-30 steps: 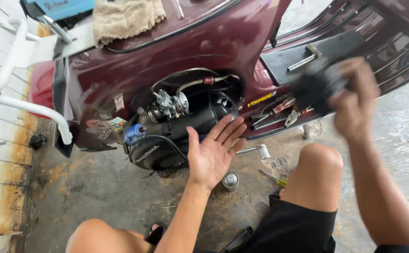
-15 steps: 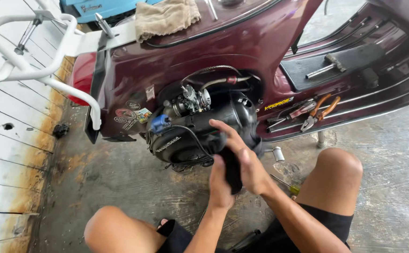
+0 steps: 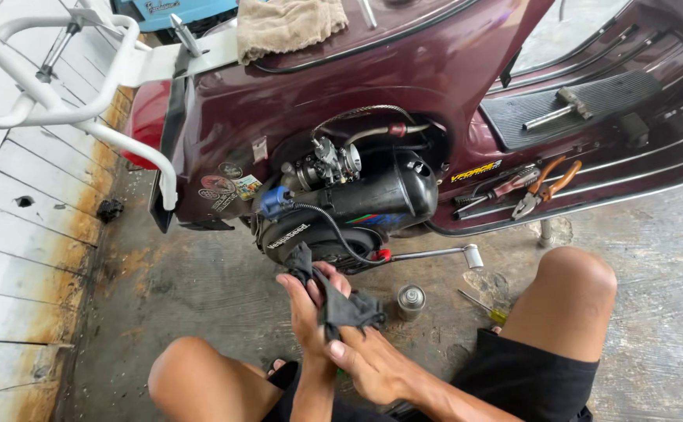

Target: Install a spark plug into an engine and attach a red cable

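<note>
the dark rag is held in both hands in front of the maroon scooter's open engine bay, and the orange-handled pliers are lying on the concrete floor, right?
Not quite. The head view shows the orange-handled pliers lying on the maroon scooter's footboard, not on the concrete floor. The rest holds: the left hand and right hand both hold the dark rag before the open engine bay.

You're in black shorts (image 3: pixel 525 379), fabric plain, hem ending above both knees. Arms bare, no sleeves, no gloves, no watch or rings on L hand (image 3: pixel 306 309) or R hand (image 3: pixel 372 363). Legs bare below the hem. Dark strap near L thigh, prob. a sandal; can't tell more.
</note>
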